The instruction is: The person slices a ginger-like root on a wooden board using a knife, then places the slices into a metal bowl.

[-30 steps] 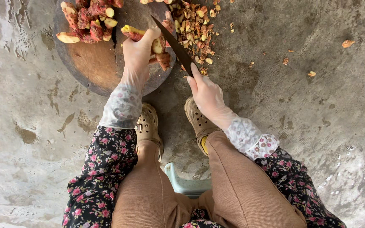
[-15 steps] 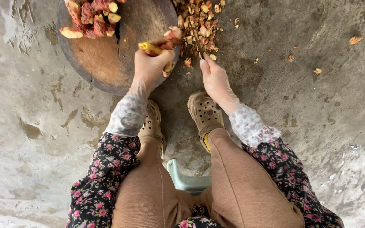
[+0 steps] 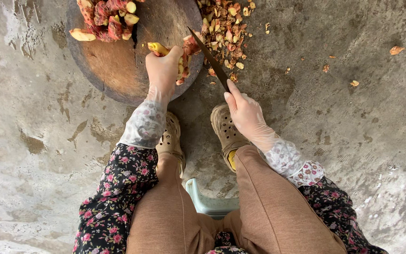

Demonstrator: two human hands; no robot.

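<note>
Knife (image 3: pixel 208 59) back up off the wooden chopping block (image 3: pixel 118 70): half a second ago its blade was down out of sight by the block's right edge, now it slants clear above that edge, much as it stood a second ago. Right hand (image 3: pixel 243 110) has drawn back from the block toward the shoe. Left hand (image 3: pixel 164 68) with the yellow-red root piece (image 3: pixel 175 51) sits slightly further onto the block than half a second ago.
</note>
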